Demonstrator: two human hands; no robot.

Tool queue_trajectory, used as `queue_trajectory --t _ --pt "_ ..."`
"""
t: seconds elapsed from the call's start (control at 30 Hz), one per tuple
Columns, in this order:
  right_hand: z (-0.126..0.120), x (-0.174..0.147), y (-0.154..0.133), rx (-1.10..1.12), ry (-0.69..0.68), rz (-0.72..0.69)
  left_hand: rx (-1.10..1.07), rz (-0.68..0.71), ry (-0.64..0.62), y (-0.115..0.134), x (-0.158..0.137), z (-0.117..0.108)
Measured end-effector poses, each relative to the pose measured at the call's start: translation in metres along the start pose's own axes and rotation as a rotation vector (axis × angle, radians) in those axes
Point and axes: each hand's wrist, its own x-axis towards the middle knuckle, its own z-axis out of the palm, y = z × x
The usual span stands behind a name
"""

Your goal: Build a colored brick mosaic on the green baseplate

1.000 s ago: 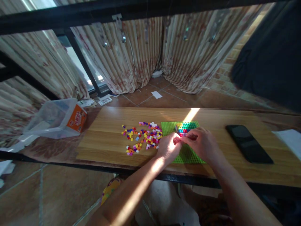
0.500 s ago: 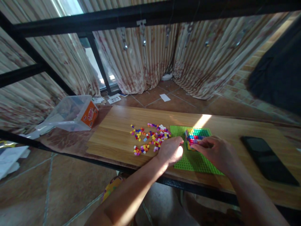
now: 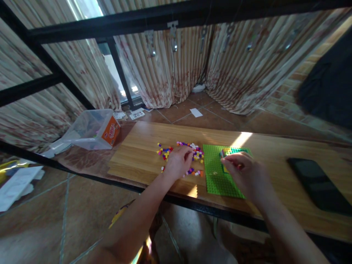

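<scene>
Many small coloured toy bricks lie loose on the wooden tabletop. My left hand is over them, thumb and forefinger drawn together; what they hold, if anything, is too small to make out. To the right lies a green studded baseplate, bearing a low multicoloured brick build. My right hand covers much of this build. Its fingers are closed at the near side of the build, with a speck of red showing among them. I cannot tell whether they grip a loose brick or the build itself.
A black phone lies on the wooden tabletop at the right. Beyond the left end stands a clear plastic tub with an orange label. A dark metal bar crosses in front of striped curtains.
My left hand has moved left, from the baseplate's edge to over the loose bricks. My right hand stays at the build, its fingers now covering more of it. The view has shifted slightly.
</scene>
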Motion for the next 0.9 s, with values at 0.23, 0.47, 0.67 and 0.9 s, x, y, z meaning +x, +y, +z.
queue_trajectory --t 0.23,0.47,0.67,0.9 --pt "0.083 0.001 -0.028 0.228 -0.049 -0.122 0.273 -0.3 0.277 -0.059 0.012 -0.046" --pt "0.12 0.03 -0.025 0.084 -0.078 -0.171 0.284 -0.111 0.06 -0.074 -0.001 -0.033" --pt "0.13 0.048 -0.039 0.102 -0.231 -0.239 0.118 -0.044 -0.031 -0.053 0.005 -0.014" --pt "0.121 0.049 -0.047 0.386 -0.282 -0.218 -0.132 -0.138 -0.088 -0.045 0.009 -0.017"
